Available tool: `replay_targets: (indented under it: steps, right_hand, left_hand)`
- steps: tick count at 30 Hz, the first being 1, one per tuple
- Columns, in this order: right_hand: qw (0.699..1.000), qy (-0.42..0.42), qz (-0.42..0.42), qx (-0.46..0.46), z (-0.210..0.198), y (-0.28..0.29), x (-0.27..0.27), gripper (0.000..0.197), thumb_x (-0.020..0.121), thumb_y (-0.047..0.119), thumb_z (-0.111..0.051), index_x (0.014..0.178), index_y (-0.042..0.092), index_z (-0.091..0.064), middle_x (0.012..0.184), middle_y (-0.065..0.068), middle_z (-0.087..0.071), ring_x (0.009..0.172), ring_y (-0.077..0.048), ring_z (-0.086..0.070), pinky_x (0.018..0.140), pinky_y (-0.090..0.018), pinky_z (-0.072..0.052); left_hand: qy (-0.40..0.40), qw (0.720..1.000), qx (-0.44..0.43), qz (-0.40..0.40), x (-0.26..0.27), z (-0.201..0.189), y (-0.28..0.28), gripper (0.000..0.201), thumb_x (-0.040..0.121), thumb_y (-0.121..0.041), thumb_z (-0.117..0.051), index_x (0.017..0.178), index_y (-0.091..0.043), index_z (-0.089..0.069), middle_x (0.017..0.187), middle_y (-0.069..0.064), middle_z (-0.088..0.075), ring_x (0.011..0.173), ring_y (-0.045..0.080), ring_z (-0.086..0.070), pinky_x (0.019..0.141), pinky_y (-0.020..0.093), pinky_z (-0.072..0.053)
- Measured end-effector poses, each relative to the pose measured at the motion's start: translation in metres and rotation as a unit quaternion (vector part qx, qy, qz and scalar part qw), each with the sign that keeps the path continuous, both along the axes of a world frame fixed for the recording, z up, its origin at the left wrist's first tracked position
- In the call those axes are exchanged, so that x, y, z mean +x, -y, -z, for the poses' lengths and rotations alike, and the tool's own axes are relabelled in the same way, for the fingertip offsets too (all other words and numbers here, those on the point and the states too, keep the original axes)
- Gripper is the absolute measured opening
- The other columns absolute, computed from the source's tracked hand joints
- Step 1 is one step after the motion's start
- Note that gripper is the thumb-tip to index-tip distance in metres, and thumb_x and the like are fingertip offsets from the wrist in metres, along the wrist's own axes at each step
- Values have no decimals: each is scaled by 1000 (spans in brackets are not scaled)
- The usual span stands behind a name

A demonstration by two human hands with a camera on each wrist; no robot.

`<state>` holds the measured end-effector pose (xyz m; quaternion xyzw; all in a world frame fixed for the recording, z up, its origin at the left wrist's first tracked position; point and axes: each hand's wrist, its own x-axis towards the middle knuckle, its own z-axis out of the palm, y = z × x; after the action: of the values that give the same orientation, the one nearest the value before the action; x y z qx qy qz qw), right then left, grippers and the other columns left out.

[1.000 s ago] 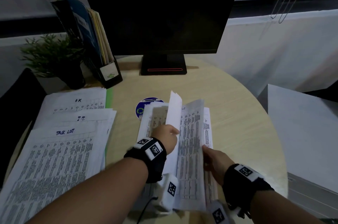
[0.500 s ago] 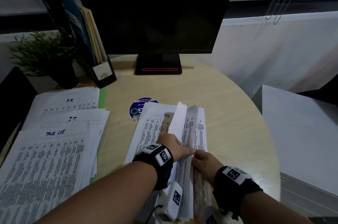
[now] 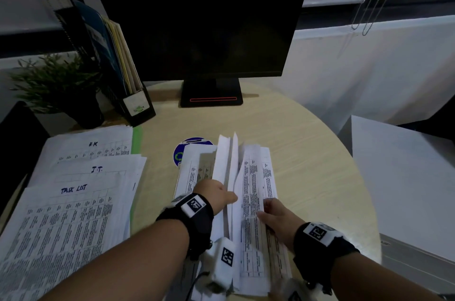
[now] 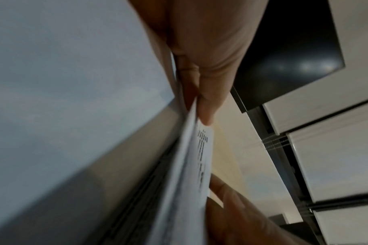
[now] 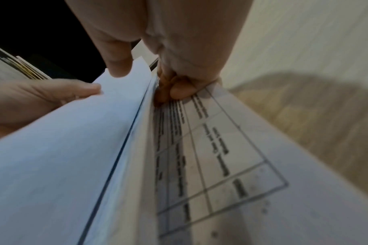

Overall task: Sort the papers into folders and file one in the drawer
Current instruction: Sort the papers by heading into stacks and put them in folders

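Observation:
A stack of printed table sheets (image 3: 253,177) lies in the middle of the round table (image 3: 307,158). My left hand (image 3: 216,196) pinches a few sheets that stand on edge, blank backs facing left. In the left wrist view my thumb and fingers (image 4: 201,92) clamp those lifted sheets (image 4: 191,157). My right hand (image 3: 273,217) grips the right edge of the stack, thumb on top. The right wrist view has my thumb on a white sheet (image 5: 73,132) and my fingers (image 5: 178,89) curled on the printed page (image 5: 220,157). My left hand (image 5: 42,99) touches the same sheet.
At the left lie sorted piles headed "HK" (image 3: 93,145), "J.T." (image 3: 97,169) and "TASK LIST" (image 3: 73,190), on a green folder (image 3: 136,138). Behind stand a dark monitor (image 3: 197,22), a file holder (image 3: 133,101) and a potted plant (image 3: 61,84). A white cabinet (image 3: 403,177) is on the right.
The lifted sheets dropped low half a second ago as my hands came together. Now several sheets stand up again and my hands have parted slightly.

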<state>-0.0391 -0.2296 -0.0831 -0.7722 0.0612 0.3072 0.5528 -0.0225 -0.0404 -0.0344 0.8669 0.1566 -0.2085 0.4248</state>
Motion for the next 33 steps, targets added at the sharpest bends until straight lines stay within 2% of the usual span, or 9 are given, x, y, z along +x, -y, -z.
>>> replay_targets:
  steps: [2,6,8,11,14,19,24,28,33]
  right_hand:
    - [998,-8,21,52,1,1,1,40,94,10,-54,127,20,-34,103,-11,-62,75,-11,-59,64,-22,-47]
    - [999,25,-10,34,3,4,-2,38,95,14,-52,129,23,-37,72,9,-50,51,4,-49,55,-13,-37]
    - [999,25,-29,2,2,4,-2,24,95,29,-53,116,18,-51,73,14,-46,63,1,-45,67,-21,-38]
    - [999,16,-33,-15,2,5,0,20,94,36,-52,83,20,-55,61,15,-47,65,-7,-44,69,-27,-37]
    - [999,12,-39,-31,3,5,-1,30,92,28,-57,66,19,-46,53,10,-41,55,-13,-37,60,-28,-32]
    - [995,8,-53,-82,-7,3,3,35,92,20,-56,61,18,-39,55,2,-36,51,-15,-34,57,-29,-29]
    - [992,74,-66,-83,-23,-13,1,28,89,31,-58,63,24,-49,62,1,-45,46,-6,-38,49,-17,-35]
    - [974,86,-136,-161,-26,-21,-2,14,70,66,-47,73,62,-60,111,-8,-47,95,-23,-54,91,-31,-46]
    - [980,112,-16,-167,-29,-11,0,23,82,19,-67,85,37,-53,91,1,-59,74,-16,-57,68,-24,-49]
  left_hand:
    - [6,999,-46,-22,-2,2,-3,41,79,-29,-75,54,-13,-45,56,0,-45,59,17,-47,60,21,-37]
    - [47,991,-88,-87,-9,9,-5,34,81,-18,-71,59,-15,-45,61,2,-45,58,18,-43,59,23,-37]
    - [61,988,-78,-116,-8,6,-5,12,82,-11,-64,92,-15,-57,85,6,-59,75,23,-56,68,28,-46]
    - [109,980,-53,-158,-5,0,-9,68,83,-3,-56,141,-27,-29,124,7,-55,85,23,-58,70,29,-49]
    - [131,984,-31,-119,-3,-13,-15,79,87,5,-44,147,-39,-18,143,1,-39,65,9,-50,51,21,-43]
    - [74,993,-6,-96,1,-18,-24,45,90,6,-37,113,-17,-67,125,5,-62,97,23,-60,72,19,-45]
    - [6,995,-74,-73,-11,-20,4,21,85,-35,-66,74,-17,-66,82,2,-66,71,15,-56,65,23,-44]
    - [11,1000,-16,-15,-16,-15,23,35,84,-28,-65,117,-15,-59,97,-2,-63,86,15,-59,67,19,-45]
    - [51,998,-6,-26,-13,-4,12,93,87,-1,-48,144,-49,6,100,-8,-50,59,22,-55,50,27,-44]
